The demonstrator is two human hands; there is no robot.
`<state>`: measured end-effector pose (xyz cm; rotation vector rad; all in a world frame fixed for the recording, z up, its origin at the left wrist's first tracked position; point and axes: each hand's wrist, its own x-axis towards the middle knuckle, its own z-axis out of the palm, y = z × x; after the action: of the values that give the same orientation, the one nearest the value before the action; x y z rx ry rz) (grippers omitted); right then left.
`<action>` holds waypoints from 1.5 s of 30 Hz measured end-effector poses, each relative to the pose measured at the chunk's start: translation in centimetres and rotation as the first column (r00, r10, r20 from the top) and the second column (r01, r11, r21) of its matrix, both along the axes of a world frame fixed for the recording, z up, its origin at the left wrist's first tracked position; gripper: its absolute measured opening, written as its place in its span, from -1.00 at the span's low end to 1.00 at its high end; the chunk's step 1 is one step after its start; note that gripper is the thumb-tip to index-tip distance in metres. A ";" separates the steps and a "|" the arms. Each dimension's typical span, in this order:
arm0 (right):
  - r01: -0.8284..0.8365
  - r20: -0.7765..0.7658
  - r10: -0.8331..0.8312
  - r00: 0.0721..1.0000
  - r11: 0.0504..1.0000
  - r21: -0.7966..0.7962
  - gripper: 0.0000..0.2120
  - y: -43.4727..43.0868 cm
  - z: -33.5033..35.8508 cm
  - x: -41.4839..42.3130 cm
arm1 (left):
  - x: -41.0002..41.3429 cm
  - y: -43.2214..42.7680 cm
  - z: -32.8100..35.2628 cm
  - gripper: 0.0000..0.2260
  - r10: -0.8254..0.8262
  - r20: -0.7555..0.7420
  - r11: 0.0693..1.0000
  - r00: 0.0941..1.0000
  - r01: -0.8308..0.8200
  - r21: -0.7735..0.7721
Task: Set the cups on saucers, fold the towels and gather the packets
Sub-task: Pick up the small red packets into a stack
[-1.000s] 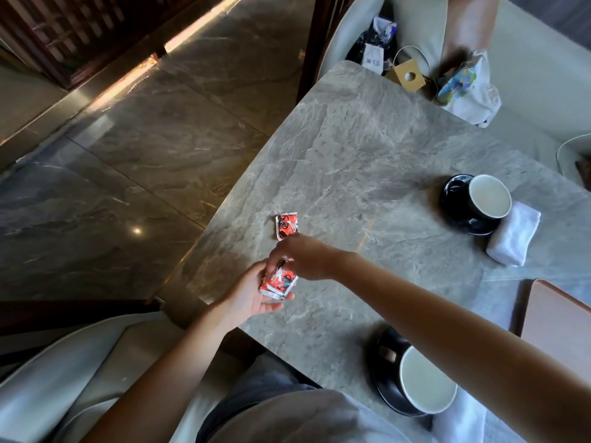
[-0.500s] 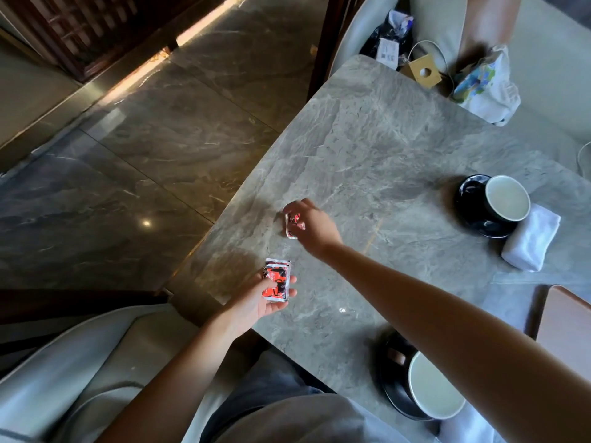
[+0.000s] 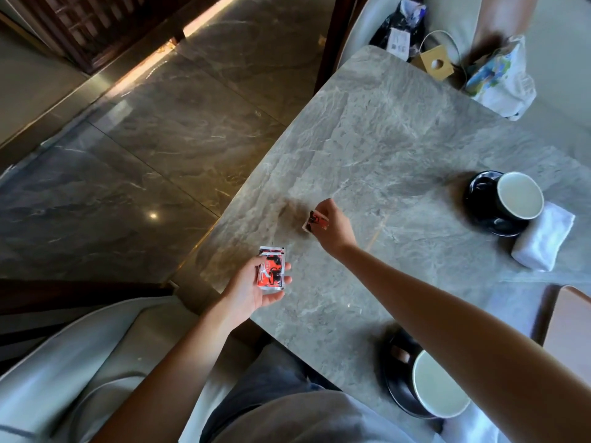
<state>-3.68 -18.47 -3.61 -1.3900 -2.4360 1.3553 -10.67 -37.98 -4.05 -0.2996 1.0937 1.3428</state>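
My left hand point(image 3: 252, 287) holds a small stack of red, black and white packets point(image 3: 271, 271) in its palm, thumb on top, at the table's left edge. My right hand point(image 3: 332, 227) pinches a single red packet point(image 3: 315, 221), lifted just off the grey marble table point(image 3: 399, 148). A white cup point(image 3: 519, 199) sits on a black saucer point(image 3: 479, 193) at the right, with a folded white towel point(image 3: 543, 239) beside it. A second white cup point(image 3: 439, 383) stands on a black saucer point(image 3: 398, 378) near me, partly under my right forearm.
A wooden board point(image 3: 569, 327) lies at the right edge. On the pale seat beyond the table's far end sit a printed bag point(image 3: 502, 78), a small cardboard box point(image 3: 436, 62) and a dark bag point(image 3: 399, 27). A polished stone floor lies to the left.
My right hand left the stack in my left palm, reached forward to the lone packet on the table and picked it up. The left hand turned the stack flatter.
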 end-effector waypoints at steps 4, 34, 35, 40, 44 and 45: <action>0.056 -0.194 -0.145 0.970 0.913 -0.404 -0.68 -0.3 2.5 0.9 | -0.2 0.1 0.3 -0.56 -0.012 0.044 0.999 0.999 0.010 0.049; -0.650 0.289 0.582 0.760 0.693 0.311 0.09 -4.9 6.4 6.4 | 3.0 3.9 3.5 -0.67 -0.207 0.040 0.974 0.977 0.202 0.107; -0.633 0.278 0.569 0.774 0.702 0.325 0.07 -4.8 6.4 6.6 | 3.1 4.1 3.5 -0.71 -0.227 0.016 0.968 0.974 0.224 0.117; -0.590 0.253 0.533 0.807 0.714 0.378 0.00 -4.1 6.8 8.0 | 4.0 5.2 4.0 -0.80 -0.311 -0.080 0.932 0.947 0.321 0.168; -0.546 0.234 0.494 0.838 0.757 0.357 -0.08 -3.4 7.3 9.6 | 5.4 6.6 4.3 -0.79 -0.369 -0.121 0.908 0.922 0.385 0.168; -0.542 0.229 0.491 0.841 0.771 0.334 -0.08 -3.2 7.6 10.1 | 5.8 7.1 4.4 -0.79 -0.381 -0.126 0.903 0.916 0.398 0.161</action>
<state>6.41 -21.63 4.03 -0.7546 -3.1027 0.7542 -4.88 -30.92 0.39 0.1181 1.0313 1.0920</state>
